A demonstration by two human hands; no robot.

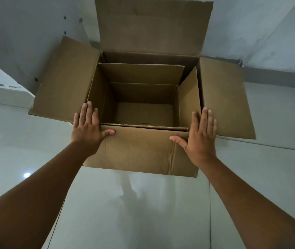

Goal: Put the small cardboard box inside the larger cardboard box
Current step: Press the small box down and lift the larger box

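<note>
Tiled floor [143, 212] seen across lower frame, wall [26, 42] across top. Large box [139, 151] set at frame centre on floor, all four flaps folded outward. Small box [143, 114] seated inside large box, open, empty, its flaps upright, shifted toward left wall. Left hand [87, 128] laid flat at large box's near left corner, fingers together, thumb pressed on front flap. Right hand [200, 137] laid flat at near right corner, fingers spread, nothing gripped.
</note>
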